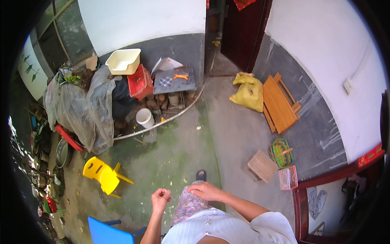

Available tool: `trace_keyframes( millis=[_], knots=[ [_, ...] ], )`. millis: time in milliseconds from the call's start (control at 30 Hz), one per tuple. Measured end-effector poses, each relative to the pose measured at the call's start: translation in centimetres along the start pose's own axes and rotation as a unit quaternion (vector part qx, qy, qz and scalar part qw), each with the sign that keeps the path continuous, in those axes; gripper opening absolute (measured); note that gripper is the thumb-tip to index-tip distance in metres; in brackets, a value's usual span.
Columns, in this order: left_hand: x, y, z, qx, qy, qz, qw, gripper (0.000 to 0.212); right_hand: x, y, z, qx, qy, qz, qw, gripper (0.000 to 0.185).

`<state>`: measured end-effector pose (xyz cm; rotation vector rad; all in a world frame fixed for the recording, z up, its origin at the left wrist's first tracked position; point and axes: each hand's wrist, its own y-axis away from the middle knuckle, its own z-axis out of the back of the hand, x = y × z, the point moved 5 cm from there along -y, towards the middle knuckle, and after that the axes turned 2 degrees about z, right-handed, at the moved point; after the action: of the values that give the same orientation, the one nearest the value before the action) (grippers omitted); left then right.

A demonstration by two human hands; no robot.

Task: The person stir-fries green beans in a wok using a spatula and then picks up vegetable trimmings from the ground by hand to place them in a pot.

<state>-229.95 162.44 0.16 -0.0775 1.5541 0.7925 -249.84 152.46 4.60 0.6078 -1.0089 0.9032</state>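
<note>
My left hand [161, 199] is raised in front of me with its fingers curled in against the thumb. Nothing shows in it. My right hand [204, 190] lies across the front of the flowered trousers [190, 205], fingers bent downward. Its fingertips are partly hidden, and I cannot tell whether it touches the cloth. Below the hands one foot in a dark sandal [201, 175] stands on the concrete floor [182, 146]. A blue plastic chair [110, 231] is near my left forearm, and a yellow plastic chair [105, 177] stands farther to the left.
A wooden stool [262, 166], woven basket [281, 154] and patterned box [288, 177] stand at right. Beyond are a folded wooden table [280, 103] and yellow sack [248, 93]. A red crate [140, 82], cream basin [123, 62] and white bucket [145, 118] sit by plastic sheeting [79, 106].
</note>
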Motion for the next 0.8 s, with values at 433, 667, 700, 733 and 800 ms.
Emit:
trace_keyframes(
  millis=[433, 667, 700, 733, 800],
  knots=[
    [-26.2, -26.5, -34.9, 0.301, -0.055, -0.128, 0.943, 0.011, -12.1, -14.0, 30.6, -0.161, -0.109, -0.154, 0.969, 0.024],
    [-32.6, -38.8, -45.5, 0.307, -0.011, -0.085, 0.948, 0.010, -17.6, -22.7, 48.1, -0.149, -0.055, -0.154, 0.975, 0.020],
    [-33.9, -41.1, -46.2, 0.298, 0.018, -0.069, 0.952, 0.010, -17.4, -24.2, 51.1, -0.146, -0.052, -0.160, 0.975, 0.020],
    [-35.8, -42.0, -47.1, 0.280, 0.000, -0.069, 0.958, 0.010, -19.0, -25.1, 53.4, -0.153, -0.073, -0.147, 0.974, 0.020],
    [-38.1, -45.7, -48.2, 0.246, -0.014, -0.083, 0.966, 0.010, -23.0, -26.9, 57.1, -0.154, -0.110, -0.130, 0.973, 0.020]
  ],
)
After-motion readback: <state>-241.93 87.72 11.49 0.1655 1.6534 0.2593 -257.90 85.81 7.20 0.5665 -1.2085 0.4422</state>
